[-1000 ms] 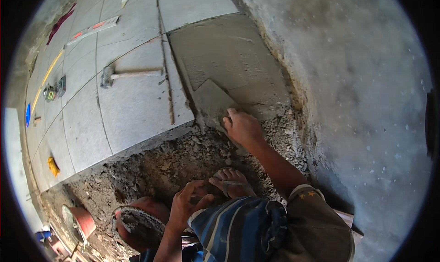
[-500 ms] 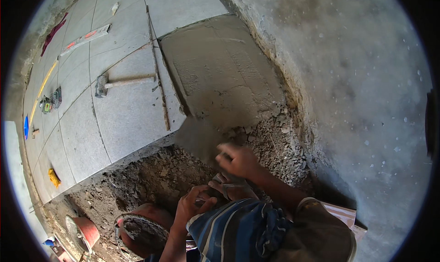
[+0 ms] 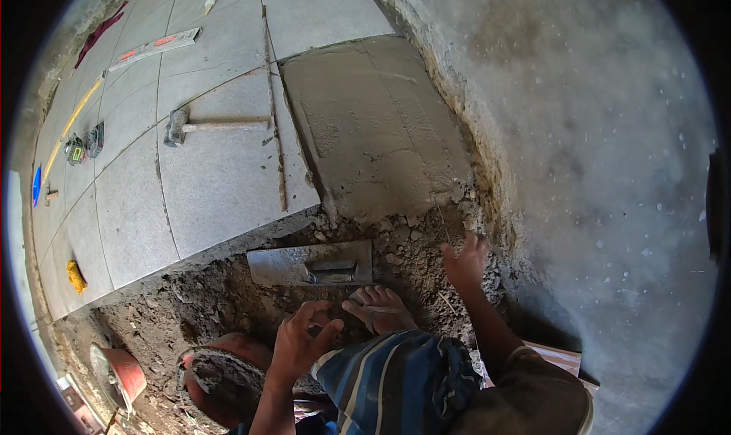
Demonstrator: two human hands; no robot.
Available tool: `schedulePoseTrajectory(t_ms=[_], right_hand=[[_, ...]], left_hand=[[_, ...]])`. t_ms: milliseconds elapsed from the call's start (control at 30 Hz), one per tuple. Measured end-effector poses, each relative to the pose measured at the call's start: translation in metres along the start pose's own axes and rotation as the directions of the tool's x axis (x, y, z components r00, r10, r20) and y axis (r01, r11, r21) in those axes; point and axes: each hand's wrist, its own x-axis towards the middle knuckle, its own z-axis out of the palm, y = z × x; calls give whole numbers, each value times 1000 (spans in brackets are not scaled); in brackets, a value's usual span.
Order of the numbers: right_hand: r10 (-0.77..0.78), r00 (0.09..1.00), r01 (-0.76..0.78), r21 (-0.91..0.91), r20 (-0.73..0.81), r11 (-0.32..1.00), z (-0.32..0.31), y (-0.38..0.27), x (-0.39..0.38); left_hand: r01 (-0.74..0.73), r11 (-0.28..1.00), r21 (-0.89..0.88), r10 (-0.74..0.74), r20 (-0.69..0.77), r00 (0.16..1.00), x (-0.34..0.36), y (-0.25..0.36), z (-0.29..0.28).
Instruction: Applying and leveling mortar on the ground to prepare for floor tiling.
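From where I stand, the right hand (image 3: 466,266) is near the middle of the frame, right of centre, its grip released: fingers parted, palm bare, over the loose rubble (image 3: 415,256) at the edge of the wet mortar. The left hand (image 3: 301,337), lower and left of it, sits beside the striped cloth (image 3: 396,378) over the person's leg, its grip half curled and slack, with a gap between thumb and fingers and nothing to be seen in it. The steel float (image 3: 274,265), a flat rectangular blade, lies apart from both hands just below the centre of the frame, handle upward on the broken ground, just beyond the toes of a bare foot (image 3: 384,313). Above it, the grey mortar bed (image 3: 381,123) fills the upper middle, between the pale tiles (image 3: 221,180) on the left and the rough wall (image 3: 609,130) on the right. On the tiles rest a mallet (image 3: 176,129) with its handle pointing right, a thin rod (image 3: 275,123) near the mortar's edge and, toward the upper left, a spirit level (image 3: 156,48). At the lower left stands a reddish bucket (image 3: 247,349) with mortar in it, near the left hand, and another, smaller-looking tub (image 3: 129,374) tilts farther left.
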Motion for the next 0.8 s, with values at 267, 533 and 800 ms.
schedulePoseTrajectory(t_ms=[267, 533, 800], right_hand=[[-140, 990, 141, 312, -24, 940, 17, 42, -26], [-59, 998, 28, 578, 36, 815, 12, 54, -10], [294, 951, -256, 772, 94, 582, 15, 67, 3]], left_hand=[[-40, 994, -100, 47, 63, 997, -4, 0, -3], [-9, 994, -111, 16, 57, 998, -7, -4, -5], [22, 993, -115, -12, 87, 996, -4, -3, -2]])
